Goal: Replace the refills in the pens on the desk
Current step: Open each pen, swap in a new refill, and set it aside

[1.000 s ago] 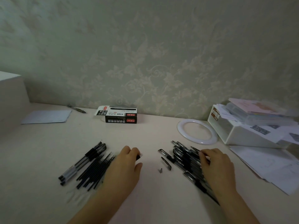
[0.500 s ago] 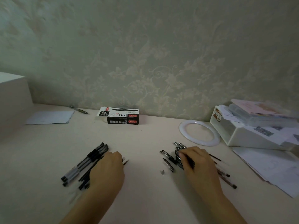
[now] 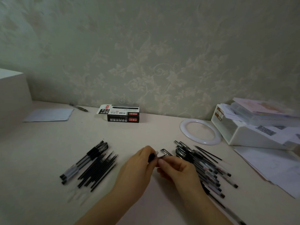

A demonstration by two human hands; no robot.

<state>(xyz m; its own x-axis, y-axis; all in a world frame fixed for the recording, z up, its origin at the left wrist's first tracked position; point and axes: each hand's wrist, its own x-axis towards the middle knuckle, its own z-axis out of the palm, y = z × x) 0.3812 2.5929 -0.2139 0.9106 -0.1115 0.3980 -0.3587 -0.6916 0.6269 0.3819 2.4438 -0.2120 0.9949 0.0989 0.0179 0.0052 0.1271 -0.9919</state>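
Cream desk (image 3: 146, 132) against patterned wallpaper; we take the black-and-white refill box (image 3: 121, 113) at the wall as our landmark.

Item, held: one pen (image 3: 154, 156), in front of the box and slightly right, raised just off the desk. Our left hand (image 3: 138, 168) curls round its dark barrel; our right hand (image 3: 177, 168) pinches the thin end that sticks out toward it. We judge the two grips oppose each other so a refill can be drawn out or pushed in; which, we cannot tell.

Item, front-left of the box: loose refills (image 3: 97, 169), about ten, lying parallel. Beside them, farther left, roughly four capped pens (image 3: 86, 159), probably a sorted group.

Item, front-right of the box: pen heap (image 3: 203, 163), a dozen or more, too overlapped to count, within easy reach of our right hand. One loose cap (image 3: 166, 151) lies between heap and hands.

Item, right of the box: one white ring (image 3: 200, 131), then one white tray (image 3: 246, 133) stacked with papers.

Item, left of the box: one stray pen (image 3: 78, 107), one paper sheet (image 3: 48, 114).
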